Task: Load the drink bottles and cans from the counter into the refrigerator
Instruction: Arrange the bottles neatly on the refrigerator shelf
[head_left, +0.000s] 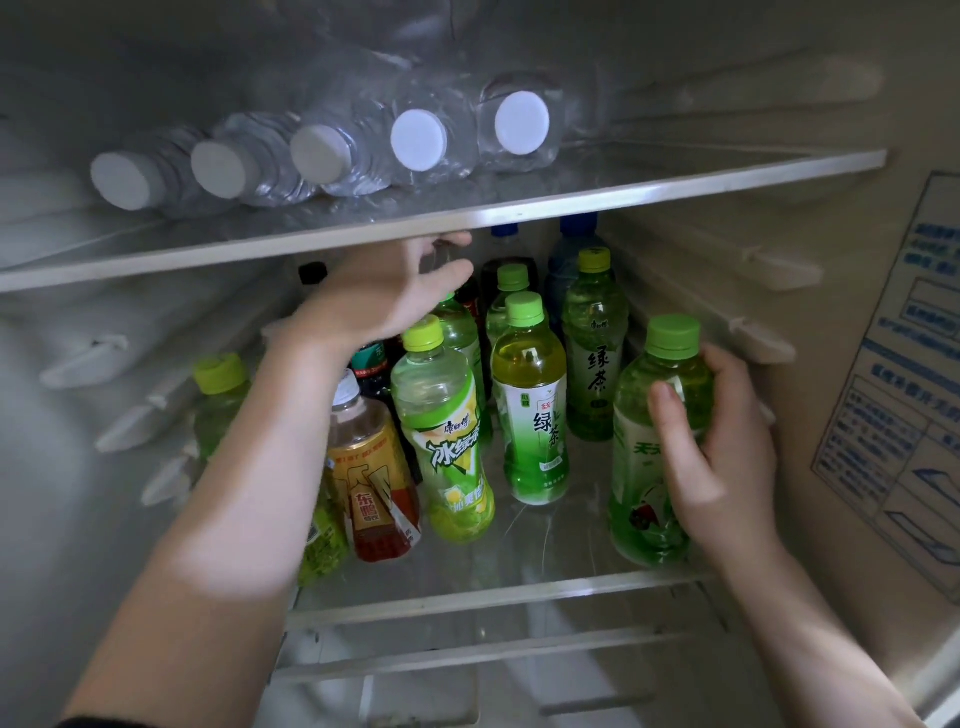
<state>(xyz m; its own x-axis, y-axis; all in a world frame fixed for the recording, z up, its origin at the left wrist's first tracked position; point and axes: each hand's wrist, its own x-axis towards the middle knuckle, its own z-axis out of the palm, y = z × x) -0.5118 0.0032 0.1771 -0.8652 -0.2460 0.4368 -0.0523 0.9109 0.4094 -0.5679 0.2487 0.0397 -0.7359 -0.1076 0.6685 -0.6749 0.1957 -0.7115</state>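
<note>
The right hand grips a green-capped bottle of green drink upright at the front right corner of the refrigerator's lower glass shelf. The thumb lies across the bottle's front and the fingers wrap round its right side. Its white label begins with "天"; the rest is hidden.

The left hand reaches deep under the upper shelf, forearm stretched over the left-hand bottles. Its thumb and fingers curve round the top of a dark bottle at the back, which it mostly hides.

Between the arms stand more upright bottles. The iced green tea bottle reads "康师傅" and "冰绿茶". A green tea bottle beside it reads "绿茶", and another behind carries the same words. Near the front edge, just beside the left forearm, an amber bottle with a gold and red label reads "东鹏".

Five clear water bottles lie on their sides along the upper shelf, white caps outward. A blue-printed sticker on the right wall is too blurred to read.
</note>
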